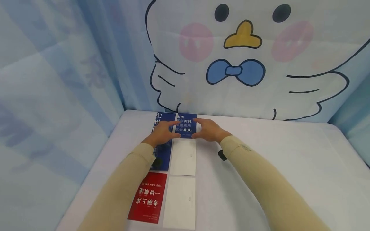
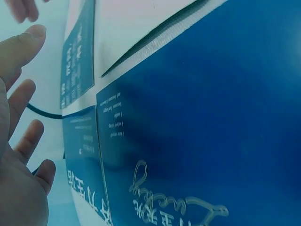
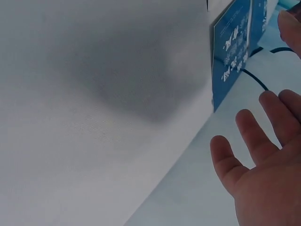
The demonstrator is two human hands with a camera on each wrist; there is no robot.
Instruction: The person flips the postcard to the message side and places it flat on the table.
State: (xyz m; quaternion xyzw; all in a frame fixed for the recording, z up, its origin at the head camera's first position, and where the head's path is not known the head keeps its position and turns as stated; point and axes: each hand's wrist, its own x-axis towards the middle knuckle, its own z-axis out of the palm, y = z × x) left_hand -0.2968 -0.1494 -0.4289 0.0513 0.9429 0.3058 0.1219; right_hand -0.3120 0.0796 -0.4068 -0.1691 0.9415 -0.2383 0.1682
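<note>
A blue card with white lettering (image 1: 187,126) lies flat near the table's back edge. My left hand (image 1: 162,132) is at its left side and my right hand (image 1: 211,131) at its right, thumbs and fingers spread and pointing toward each other. In both wrist views the fingers are parted and hold nothing. Beneath the left hand and forearm are two more blue cards, one at the back (image 1: 170,117) and one in front (image 2: 211,108), partly covered in the head view. A plain white card (image 1: 183,157) lies just in front of the lettered blue one.
Nearer to me lie a red card (image 1: 148,199) with white writing and a second white card (image 1: 180,202), continuing two columns on the white table (image 1: 289,160). Behind the table hangs a curtain (image 1: 245,99) with a cartoon bird. A dark cord (image 3: 255,79) shows beyond the edge.
</note>
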